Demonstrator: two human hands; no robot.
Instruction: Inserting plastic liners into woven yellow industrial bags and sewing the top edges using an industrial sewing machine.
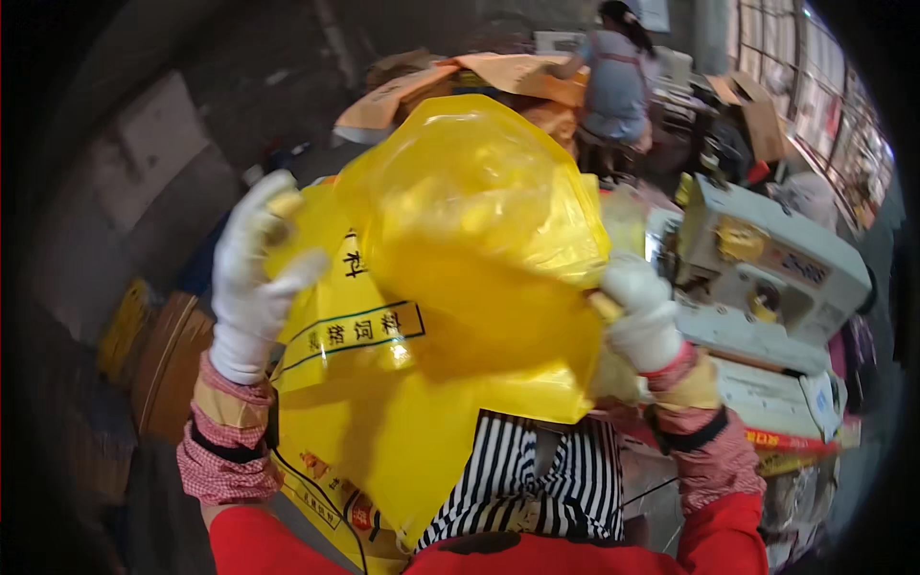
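Yellow printed sack (383,402) | left hand (251,278) clenched on edge | right hand (640,311) gripping clear liner (479,192)

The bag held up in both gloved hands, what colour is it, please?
Yellow bag, clearest in the head view.

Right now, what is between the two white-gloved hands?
In the head view, the yellow printed woven sack with its clear yellow plastic liner fills the stretch between the left hand and the right hand; both grip it.
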